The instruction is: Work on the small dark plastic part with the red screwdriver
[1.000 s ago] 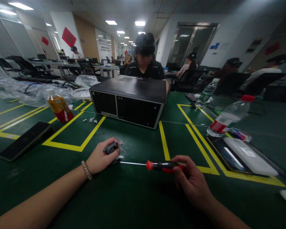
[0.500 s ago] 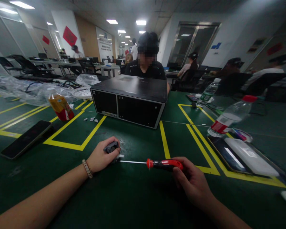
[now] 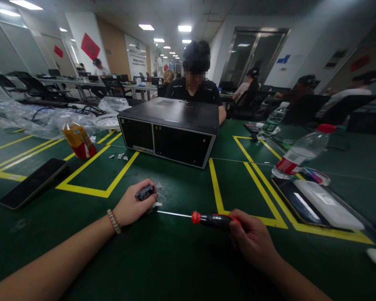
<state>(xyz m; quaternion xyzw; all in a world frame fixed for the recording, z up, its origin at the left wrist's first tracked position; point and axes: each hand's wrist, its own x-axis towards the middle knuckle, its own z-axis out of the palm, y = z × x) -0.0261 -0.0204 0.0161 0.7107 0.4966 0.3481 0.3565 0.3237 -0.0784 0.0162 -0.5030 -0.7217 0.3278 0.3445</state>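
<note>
My left hand [image 3: 137, 203] is closed around a small dark grey part [image 3: 146, 192], its lower side hidden by the fingers and thumb. A bit of white [image 3: 157, 204] shows at the part's right edge. In my right hand [image 3: 253, 235] is a screwdriver [image 3: 214, 220] with a red and black handle, gripped at its back end between thumb and fingers. The shaft lies almost level, pointing left, and reaches the dark part near my left thumb. Exactly where the tip sits cannot be made out.
A black computer case [image 3: 171, 125] lies ahead on the green table [image 3: 175, 259], a person behind it. To the left are a phone [image 3: 34, 184], a drink bottle [image 3: 78, 138] and plastic wrap [image 3: 25, 119]. Rightward stand a red-capped bottle [image 3: 303, 150], another phone [image 3: 301, 205] and a white slab [image 3: 329, 202].
The screwdriver handle has turned about its length, its red and black faces shifting. My right fingers have closed further around the handle's end. My left hand stays in place with the dark part.
</note>
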